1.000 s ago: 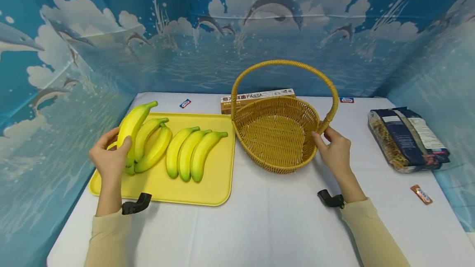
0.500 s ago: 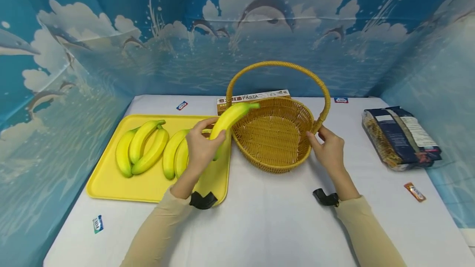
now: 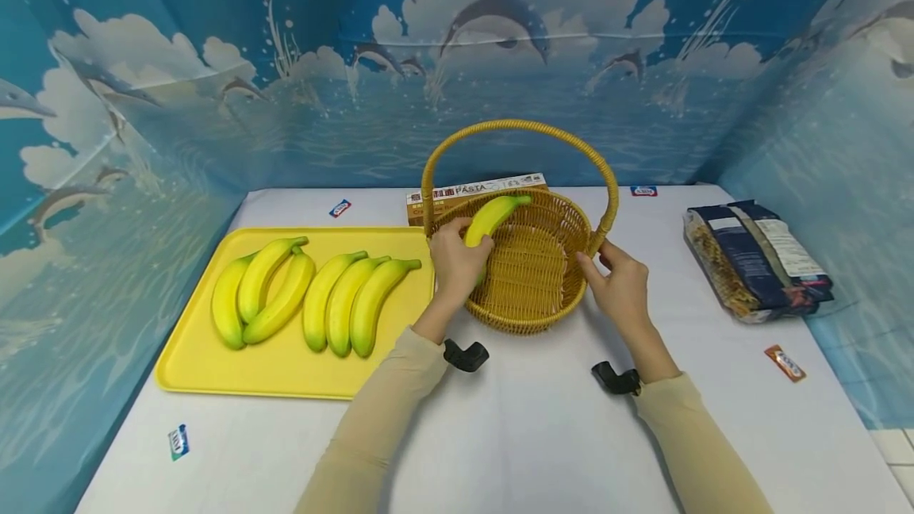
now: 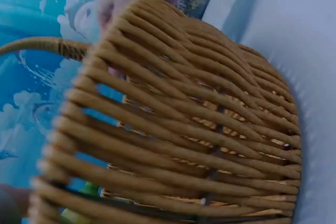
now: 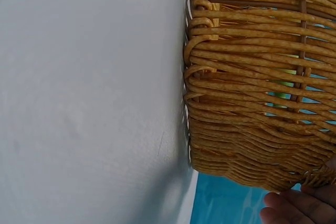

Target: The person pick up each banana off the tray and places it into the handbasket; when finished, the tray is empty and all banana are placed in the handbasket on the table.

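Note:
My left hand point(image 3: 458, 262) grips a yellow banana point(image 3: 493, 218) with a green tip, over the left side of a woven basket point(image 3: 531, 276). Whether that banana touches the basket floor I cannot tell. My right hand point(image 3: 620, 280) pinches the basket's right rim at the foot of its tall arched handle point(image 3: 524, 125). In the left wrist view the basket wall point(image 4: 184, 129) covers most of the scene and hides the left hand's grip. Fingers point(image 5: 299, 205) of the right hand show at the lower corner of the right wrist view.
Left of the basket lies a yellow tray point(image 3: 286, 375) bearing several bananas point(image 3: 343, 304). A pasta box point(image 3: 474, 189) stands behind the basket, and a dark pasta bag point(image 3: 758, 260) lies at the right. Small wrapped packets point(image 3: 785, 363) are scattered on the white table point(image 3: 535, 435).
My left hand has carried the banana from the tray's left side rightward into the basket's opening. My right hand keeps its hold on the basket rim. The head view has shifted slightly.

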A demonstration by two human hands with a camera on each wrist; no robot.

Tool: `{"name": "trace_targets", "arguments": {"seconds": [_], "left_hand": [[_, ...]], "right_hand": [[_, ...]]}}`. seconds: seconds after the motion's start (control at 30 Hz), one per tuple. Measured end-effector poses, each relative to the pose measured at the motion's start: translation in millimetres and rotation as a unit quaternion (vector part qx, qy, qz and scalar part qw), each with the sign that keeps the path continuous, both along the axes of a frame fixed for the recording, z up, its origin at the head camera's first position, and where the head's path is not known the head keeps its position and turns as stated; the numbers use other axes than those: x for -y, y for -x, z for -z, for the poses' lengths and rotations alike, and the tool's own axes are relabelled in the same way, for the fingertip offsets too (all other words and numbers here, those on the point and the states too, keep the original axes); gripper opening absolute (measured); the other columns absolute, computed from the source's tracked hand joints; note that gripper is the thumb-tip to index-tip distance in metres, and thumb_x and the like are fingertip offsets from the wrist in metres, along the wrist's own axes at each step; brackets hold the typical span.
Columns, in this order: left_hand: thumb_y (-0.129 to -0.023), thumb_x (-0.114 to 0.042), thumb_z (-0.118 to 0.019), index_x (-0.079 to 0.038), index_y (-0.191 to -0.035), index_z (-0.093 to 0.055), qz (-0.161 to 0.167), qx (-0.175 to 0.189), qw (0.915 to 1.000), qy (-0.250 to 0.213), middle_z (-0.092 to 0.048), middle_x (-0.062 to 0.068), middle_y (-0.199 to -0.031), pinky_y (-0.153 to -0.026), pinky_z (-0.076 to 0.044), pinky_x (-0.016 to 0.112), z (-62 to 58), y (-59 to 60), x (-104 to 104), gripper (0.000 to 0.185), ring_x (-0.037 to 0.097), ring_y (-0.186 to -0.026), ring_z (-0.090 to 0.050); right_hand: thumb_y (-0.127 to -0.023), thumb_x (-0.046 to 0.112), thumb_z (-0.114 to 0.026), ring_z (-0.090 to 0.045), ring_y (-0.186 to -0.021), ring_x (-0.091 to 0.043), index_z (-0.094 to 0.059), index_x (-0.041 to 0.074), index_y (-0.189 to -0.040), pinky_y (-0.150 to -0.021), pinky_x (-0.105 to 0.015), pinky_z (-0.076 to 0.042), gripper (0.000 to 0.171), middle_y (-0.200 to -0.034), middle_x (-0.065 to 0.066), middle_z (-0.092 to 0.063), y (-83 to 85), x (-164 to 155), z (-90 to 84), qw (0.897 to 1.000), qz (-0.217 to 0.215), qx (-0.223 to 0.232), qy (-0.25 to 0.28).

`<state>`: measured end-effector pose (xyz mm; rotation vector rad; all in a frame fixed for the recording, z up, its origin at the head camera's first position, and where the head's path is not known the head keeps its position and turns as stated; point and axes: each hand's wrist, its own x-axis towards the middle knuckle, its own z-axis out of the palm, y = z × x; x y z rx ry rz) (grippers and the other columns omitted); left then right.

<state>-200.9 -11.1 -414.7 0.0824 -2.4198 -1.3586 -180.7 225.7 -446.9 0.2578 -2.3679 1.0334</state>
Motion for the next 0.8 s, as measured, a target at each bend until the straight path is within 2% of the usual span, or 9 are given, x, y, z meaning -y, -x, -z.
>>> {"name": "trace_targets", "arguments": {"seconds": [0.1, 0.2, 0.3, 0.5, 0.67, 0.8], "left_hand": [[-0.083, -0.014, -0.072, 0.0, -0.118, -0.067, -0.022, 0.011, 0.9994, 0.025, -0.069, 0.016, -0.109, -0.093, -0.043, 0.046, 4.9, 3.3, -7, 0.038, 0.034, -0.104, -0.06], [-0.084, -0.014, -0.071, 0.0, -0.12, -0.066, -0.034, 0.021, 0.9988, 0.029, -0.069, 0.015, -0.11, -0.086, -0.045, 0.043, 8.5, 5.5, -10, 0.039, 0.034, -0.106, -0.057], [-0.086, -0.014, -0.07, -0.001, -0.122, -0.064, -0.037, 0.045, 0.9981, 0.019, -0.067, 0.015, -0.112, -0.082, -0.044, 0.041, 10.8, 7.4, -13, 0.039, 0.032, -0.107, -0.055], [-0.088, -0.01, -0.067, 0.0, -0.128, -0.059, -0.035, 0.088, 0.9955, 0.005, -0.063, 0.019, -0.118, -0.092, -0.044, 0.045, 13.3, 10.7, -16, 0.042, 0.036, -0.115, -0.051], [-0.087, -0.008, -0.068, 0.002, -0.133, -0.053, -0.033, 0.108, 0.9929, 0.036, -0.057, 0.025, -0.124, -0.095, -0.043, 0.046, 14.1, 11.1, -17, 0.049, 0.038, -0.115, -0.047], [-0.086, -0.012, -0.072, 0.003, -0.135, -0.05, -0.035, 0.123, 0.9891, 0.073, -0.052, 0.028, -0.128, -0.096, -0.042, 0.048, 13.5, 10.5, -16, 0.056, 0.041, -0.116, -0.046]], "right_hand": [[-0.09, 0.01, -0.07, -0.065, -0.103, -0.047, -0.067, -0.012, -0.11, -0.082, -0.055, -0.055, 0.03, -0.108, -0.031, -0.068, 0.0, 1, -0.4, 1.0, -0.001, 0.0, 0.001], [-0.09, 0.01, -0.069, -0.065, -0.103, -0.047, -0.067, -0.011, -0.11, -0.082, -0.055, -0.055, 0.03, -0.108, -0.031, -0.067, -0.1, 1, -0.2, 1.0, 0.0, -0.001, 0.001], [-0.089, 0.01, -0.07, -0.065, -0.101, -0.047, -0.068, -0.011, -0.109, -0.081, -0.055, -0.055, 0.029, -0.108, -0.032, -0.067, -0.5, 0, 0.5, 1.0, 0.001, -0.004, 0.001], [-0.088, 0.009, -0.071, -0.066, -0.1, -0.047, -0.068, -0.011, -0.109, -0.08, -0.055, -0.055, 0.029, -0.106, -0.031, -0.068, -1.0, 0, 1.3, 1.0, 0.002, -0.01, 0.001], [-0.088, 0.008, -0.071, -0.066, -0.1, -0.047, -0.068, -0.011, -0.107, -0.08, -0.054, -0.055, 0.027, -0.105, -0.031, -0.068, -1.2, 0, 1.8, 1.0, 0.003, -0.012, 0.004], [-0.089, 0.008, -0.07, -0.066, -0.101, -0.047, -0.068, -0.012, -0.107, -0.08, -0.053, -0.055, 0.027, -0.106, -0.031, -0.068, -1.5, 2, 1.0, 1.0, -0.002, -0.012, 0.005]]}}
